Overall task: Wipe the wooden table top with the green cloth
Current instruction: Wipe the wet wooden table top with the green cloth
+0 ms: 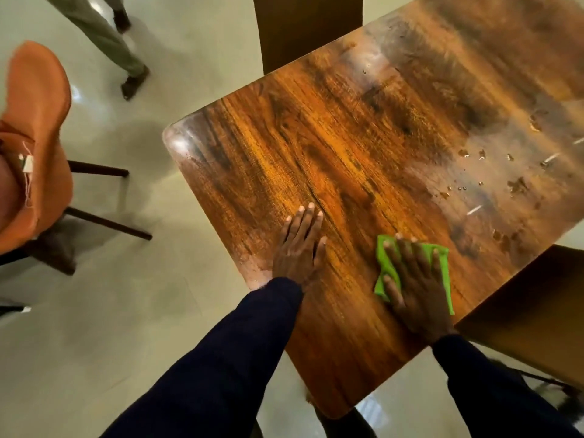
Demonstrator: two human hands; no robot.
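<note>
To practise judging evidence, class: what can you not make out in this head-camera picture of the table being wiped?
Head view: the right hand covers most of the green cloth.
Head view: the right and top edges cut off the wooden table top.
Head view: the specks on it are too small and blurred to identify.
Head view: the top edge cuts off the bystander's legs.
</note>
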